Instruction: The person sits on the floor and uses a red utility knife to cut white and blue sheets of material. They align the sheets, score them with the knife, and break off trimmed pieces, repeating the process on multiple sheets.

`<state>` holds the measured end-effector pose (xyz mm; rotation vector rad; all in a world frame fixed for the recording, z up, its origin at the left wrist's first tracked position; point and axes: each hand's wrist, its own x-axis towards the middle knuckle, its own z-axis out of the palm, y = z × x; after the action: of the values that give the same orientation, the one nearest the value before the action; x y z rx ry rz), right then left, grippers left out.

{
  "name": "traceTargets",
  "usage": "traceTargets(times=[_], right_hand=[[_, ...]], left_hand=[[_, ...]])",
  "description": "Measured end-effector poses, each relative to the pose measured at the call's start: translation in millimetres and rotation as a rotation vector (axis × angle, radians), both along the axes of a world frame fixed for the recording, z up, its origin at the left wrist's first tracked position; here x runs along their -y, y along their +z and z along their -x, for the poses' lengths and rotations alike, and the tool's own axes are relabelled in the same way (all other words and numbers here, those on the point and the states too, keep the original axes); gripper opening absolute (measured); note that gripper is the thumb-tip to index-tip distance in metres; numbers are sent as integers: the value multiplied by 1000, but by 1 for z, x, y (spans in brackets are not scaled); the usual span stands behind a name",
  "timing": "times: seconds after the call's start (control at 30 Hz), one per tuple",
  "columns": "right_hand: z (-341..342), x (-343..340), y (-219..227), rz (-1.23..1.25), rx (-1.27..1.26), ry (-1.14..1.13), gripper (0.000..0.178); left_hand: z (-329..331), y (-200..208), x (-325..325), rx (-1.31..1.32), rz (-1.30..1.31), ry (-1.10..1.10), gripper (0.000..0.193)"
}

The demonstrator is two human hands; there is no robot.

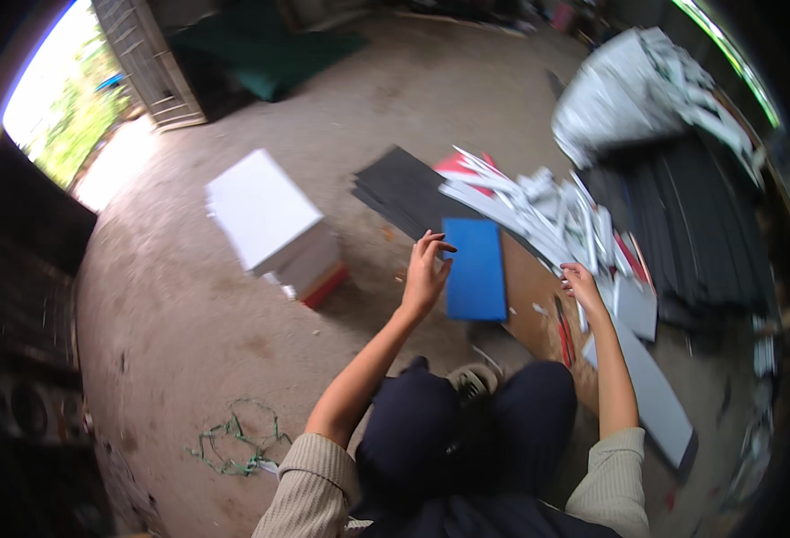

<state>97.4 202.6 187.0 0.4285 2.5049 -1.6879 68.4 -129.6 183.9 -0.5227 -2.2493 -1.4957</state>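
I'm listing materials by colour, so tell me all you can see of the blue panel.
The blue panel is a plain rectangle, foam or plastic by its look, with a slim darker near edge. It seems roughly flat, long sides running away from the person, beside the brown board and in front of the black sheets. The left hand's fingertips overlap its left edge in view; whether they touch is unclear.

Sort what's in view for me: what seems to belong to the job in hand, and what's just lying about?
Likely in the job, judging by nearness to the hands:
- blue panel, by the left hand
- white strips, by the right hand
- red-handled tool

Apparently lying about:
- green string
- white sack
- dark green sheet
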Motion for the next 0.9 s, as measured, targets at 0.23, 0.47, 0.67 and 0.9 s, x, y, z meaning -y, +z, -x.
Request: traceTargets(times=[0.23, 0.47, 0.67, 0.9], right_hand=[[-136, -102, -201, -666, -20, -370, 32], [-105, -43, -190, -930, 109, -396, 44], [-118, -65, -192, -733, -79, -451, 35], [-173, -138, -154, -449, -86, -946, 19]], left_hand=[[-19, -133, -118, 189, 257, -349, 17], [-25, -171, -142, 319, 181, -188, 15], [5, -167, -193, 298, 127, -137, 15], [-14, -171, -337, 254, 388, -761, 25]])
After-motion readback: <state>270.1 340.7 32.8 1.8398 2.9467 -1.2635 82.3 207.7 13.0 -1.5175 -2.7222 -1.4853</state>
